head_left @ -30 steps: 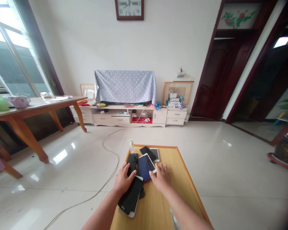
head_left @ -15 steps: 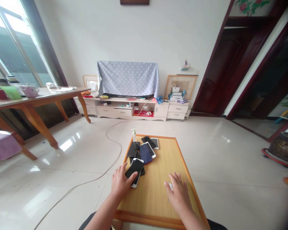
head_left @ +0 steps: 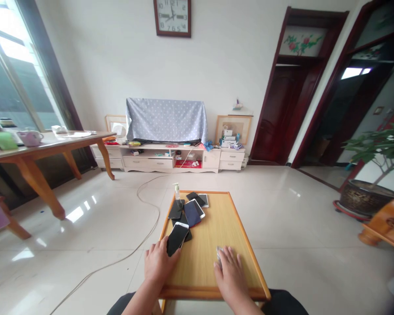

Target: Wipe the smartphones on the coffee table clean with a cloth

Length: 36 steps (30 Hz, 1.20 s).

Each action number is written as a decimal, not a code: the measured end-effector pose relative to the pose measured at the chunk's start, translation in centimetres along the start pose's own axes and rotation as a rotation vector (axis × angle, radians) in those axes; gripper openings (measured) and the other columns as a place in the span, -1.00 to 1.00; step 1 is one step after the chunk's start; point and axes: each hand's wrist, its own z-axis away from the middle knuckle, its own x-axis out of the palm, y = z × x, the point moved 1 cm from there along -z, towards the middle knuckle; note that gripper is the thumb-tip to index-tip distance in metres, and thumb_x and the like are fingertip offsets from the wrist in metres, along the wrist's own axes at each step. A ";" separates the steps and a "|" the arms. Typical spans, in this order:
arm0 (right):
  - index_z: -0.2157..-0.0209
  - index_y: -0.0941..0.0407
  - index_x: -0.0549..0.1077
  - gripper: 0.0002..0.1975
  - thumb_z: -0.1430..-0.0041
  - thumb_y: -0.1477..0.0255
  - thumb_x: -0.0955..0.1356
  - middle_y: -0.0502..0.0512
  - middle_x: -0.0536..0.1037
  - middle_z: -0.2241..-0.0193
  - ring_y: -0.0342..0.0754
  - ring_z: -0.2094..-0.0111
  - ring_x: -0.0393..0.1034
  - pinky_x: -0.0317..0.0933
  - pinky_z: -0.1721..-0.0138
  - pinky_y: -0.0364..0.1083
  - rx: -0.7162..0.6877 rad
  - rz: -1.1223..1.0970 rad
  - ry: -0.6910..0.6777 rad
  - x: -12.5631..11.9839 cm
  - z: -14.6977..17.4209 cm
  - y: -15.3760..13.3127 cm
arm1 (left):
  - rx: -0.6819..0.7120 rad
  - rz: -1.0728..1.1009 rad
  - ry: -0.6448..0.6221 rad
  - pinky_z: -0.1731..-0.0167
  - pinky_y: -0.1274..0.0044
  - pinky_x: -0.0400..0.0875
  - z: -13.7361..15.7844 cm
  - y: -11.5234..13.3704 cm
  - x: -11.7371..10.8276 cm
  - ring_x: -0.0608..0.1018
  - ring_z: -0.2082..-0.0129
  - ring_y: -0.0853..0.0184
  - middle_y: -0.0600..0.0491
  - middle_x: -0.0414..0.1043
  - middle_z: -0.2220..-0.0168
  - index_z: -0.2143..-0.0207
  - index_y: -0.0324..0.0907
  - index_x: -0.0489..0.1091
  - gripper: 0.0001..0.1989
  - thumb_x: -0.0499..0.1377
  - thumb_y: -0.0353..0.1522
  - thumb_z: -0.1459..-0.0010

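My left hand is at the near left of the small wooden table, its thumb and fingers closed around the lower sides of a white-rimmed smartphone with a dark screen. Beyond it lie several more phones, partly overlapping, among them a dark blue one and a black one. Palm down, my right hand rests at the near right of the tabletop, fingers stretched out. A small crumpled whitish piece, perhaps cloth or tissue, shows between its thumb and forefinger; the rest of it is hidden.
A clear pump bottle stands at the far left corner of the small table. A cable runs over the floor on the left. Farther off are a dining table, a low cabinet and a potted plant.
The view has tilted up and turned slightly right. My left hand has closed more around the smartphone and sits nearer me. My right hand has lowered flat over the whitish piece.
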 end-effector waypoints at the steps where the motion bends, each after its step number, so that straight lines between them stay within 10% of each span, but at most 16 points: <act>1: -0.26 0.09 0.32 -0.48 -0.31 0.33 0.19 0.17 0.27 -0.30 0.19 -0.36 0.02 -0.14 -0.34 0.28 0.002 -0.003 0.001 -0.1 0.1 0.0 | 0.002 -0.011 0.022 -0.08 0.28 0.18 0.4 -0.1 -0.2 0.44 -0.05 0.03 -0.10 0.50 -0.01 -0.12 -0.09 0.32 -0.41 0.12 0.00 -0.11; 8: -0.26 0.07 0.33 -0.49 -0.30 0.36 0.20 0.16 0.30 -0.29 0.17 -0.35 0.04 -0.15 -0.35 0.24 0.008 -0.029 0.011 -1.2 0.7 -0.2 | 0.047 -0.023 0.161 -0.08 0.27 0.22 2.8 0.1 -0.6 0.47 -0.02 0.04 -0.11 0.51 0.03 -0.08 -0.10 0.36 -0.46 0.12 -0.03 -0.13; 18: -0.21 0.06 0.39 -0.53 -0.31 0.36 0.21 0.12 0.33 -0.27 0.13 -0.34 0.08 -0.19 -0.37 0.15 0.054 -0.101 0.081 -2.2 1.5 -0.2 | 0.518 0.160 0.163 0.04 0.33 0.36 7.8 4.7 3.2 0.53 0.08 0.14 -0.02 0.52 0.08 0.01 -0.03 0.43 -0.58 0.23 -0.18 -0.05; 36: -0.20 0.09 0.35 -0.53 -0.27 0.44 0.20 0.19 0.46 -0.14 0.13 -0.16 0.28 0.07 -0.21 0.10 -0.003 -0.139 0.242 -1.8 3.3 0.1 | 0.365 0.143 -0.108 -0.20 0.34 0.18 9.1 5.3 3.2 0.35 -0.18 0.10 0.03 0.41 -0.18 -0.14 -0.07 0.38 -0.38 0.22 -0.07 -0.04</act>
